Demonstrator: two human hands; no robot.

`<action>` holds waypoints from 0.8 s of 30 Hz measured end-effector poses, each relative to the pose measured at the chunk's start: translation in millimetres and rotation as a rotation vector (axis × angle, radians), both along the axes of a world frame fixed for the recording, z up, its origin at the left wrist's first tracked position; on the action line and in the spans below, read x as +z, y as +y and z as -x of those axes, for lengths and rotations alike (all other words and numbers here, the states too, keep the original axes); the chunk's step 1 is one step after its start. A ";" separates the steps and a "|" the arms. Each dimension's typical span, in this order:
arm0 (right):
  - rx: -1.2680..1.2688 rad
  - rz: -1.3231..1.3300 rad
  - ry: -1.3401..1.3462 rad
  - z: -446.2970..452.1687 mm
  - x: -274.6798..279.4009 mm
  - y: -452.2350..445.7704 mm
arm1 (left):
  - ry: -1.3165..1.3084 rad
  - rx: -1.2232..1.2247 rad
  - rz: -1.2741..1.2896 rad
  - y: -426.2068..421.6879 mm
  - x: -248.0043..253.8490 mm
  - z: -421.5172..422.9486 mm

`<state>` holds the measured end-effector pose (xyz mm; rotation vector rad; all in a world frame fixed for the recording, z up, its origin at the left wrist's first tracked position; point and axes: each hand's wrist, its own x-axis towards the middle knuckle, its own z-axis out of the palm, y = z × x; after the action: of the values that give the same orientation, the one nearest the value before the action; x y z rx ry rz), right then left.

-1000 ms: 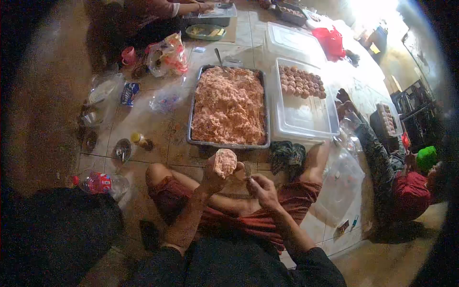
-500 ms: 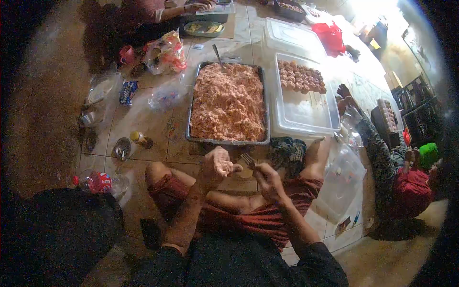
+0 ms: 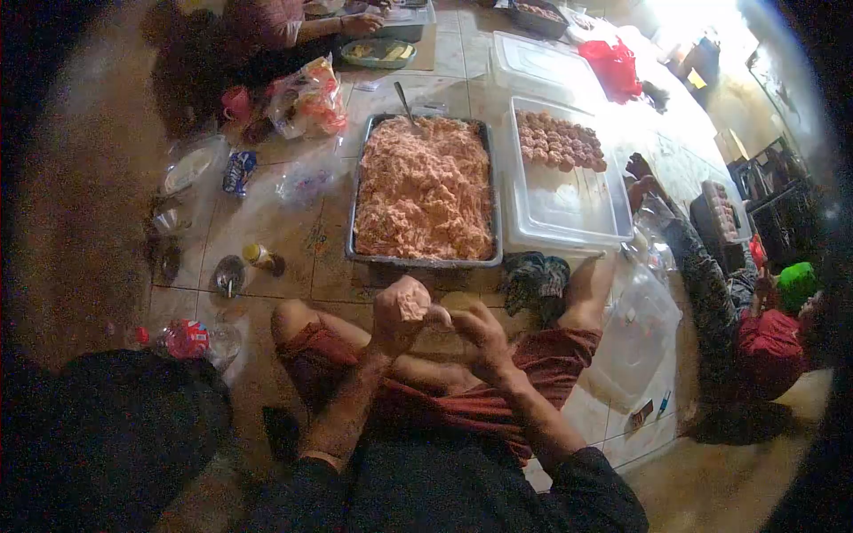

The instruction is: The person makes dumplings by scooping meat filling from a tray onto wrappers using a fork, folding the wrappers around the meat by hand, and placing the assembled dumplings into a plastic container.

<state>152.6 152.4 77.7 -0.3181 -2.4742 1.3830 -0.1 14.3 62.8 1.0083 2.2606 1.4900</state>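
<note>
Just in front of a dark tray (image 3: pixel 352 233) heaped with pink minced mixture (image 3: pixel 425 191), my left hand (image 3: pixel 402 311) is closed around a lump of the mixture (image 3: pixel 411 306). My right hand (image 3: pixel 481 336) is beside it on the right, with curled fingers; the fork seen earlier in it cannot be made out now. A spoon (image 3: pixel 405 99) stands in the far part of the mixture. Right of the tray, a clear plastic container (image 3: pixel 569 209) holds rows of meatballs (image 3: pixel 555 142) at its far end.
Left are a plastic bottle (image 3: pixel 191 340), a small yellow-capped jar (image 3: pixel 258 255), a glass (image 3: pixel 229 275) and plastic bags (image 3: pixel 306 98). A clear lid (image 3: pixel 633 333) is at the right. Other people are at the upper left (image 3: pixel 267 27) and far right (image 3: pixel 773 342).
My right hand has turned and come nearer to my left hand, and the fork has gone from clear view. My left fingers have closed up around the mixture.
</note>
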 end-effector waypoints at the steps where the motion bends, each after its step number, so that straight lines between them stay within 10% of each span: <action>1: -0.058 -0.001 0.045 -0.5 3.1 2.8 | 0.059 0.020 0.041 -0.8 2.3 1.1; 3: -0.132 -0.025 0.078 -5.0 -9.2 4.3 | -0.568 -0.167 -0.398 -5.5 10.4 4.7; 5: -0.105 0.516 -0.063 -13.2 -24.4 7.2 | -0.884 -0.257 -0.622 -9.0 11.5 9.5; 6: -0.103 0.513 -0.063 -14.0 -29.1 7.0 | -0.376 -0.210 -0.237 -9.5 12.6 14.6; 12: 0.159 0.667 0.013 -13.6 -48.9 -6.3 | -0.369 -0.167 -0.316 -2.4 17.3 12.5; 15: 0.041 0.143 0.179 3.5 -40.3 -18.5 | -0.439 -0.353 -0.279 1.7 -58.9 40.5; 18: -0.052 0.066 0.002 1.9 -10.1 -11.9 | -0.185 -1.022 0.387 -0.5 -72.5 95.8; 23: -0.014 0.372 0.005 -20.4 -36.6 11.1 | -1.301 -0.775 -0.945 -3.2 -9.6 29.7; 24: 0.018 0.452 0.040 -23.4 -42.6 9.1 | -0.905 -0.456 -0.634 -6.8 -13.2 24.3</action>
<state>176.0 161.5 35.1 -0.3570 -2.1144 1.9283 -24.4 7.6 49.6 0.6763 0.8958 1.9236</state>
